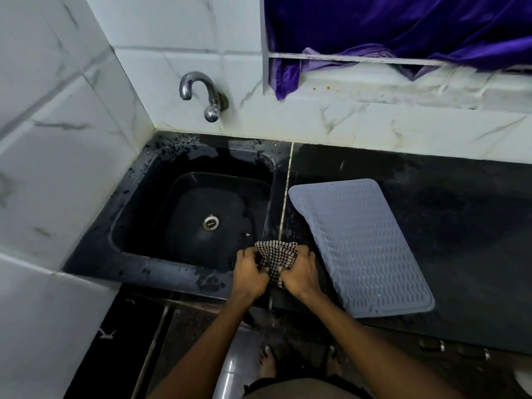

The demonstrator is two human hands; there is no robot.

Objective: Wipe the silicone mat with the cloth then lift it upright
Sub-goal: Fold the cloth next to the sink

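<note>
Counter (431, 203), mat (362, 249) flat at edge.

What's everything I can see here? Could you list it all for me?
Ribbed silicone mat: one, grey-blue, flat on the counter right of the sink.
Checked cloth: one, black and white, bunched between both hands at the sink's front right corner.
Sink: one, black, left.
Metal tap: one, silver, on the wall above the sink.
Stone counter: one, black.
Curtain: one, purple, top right.
Left hand: gripping the cloth.
Right hand: gripping the cloth.
</note>
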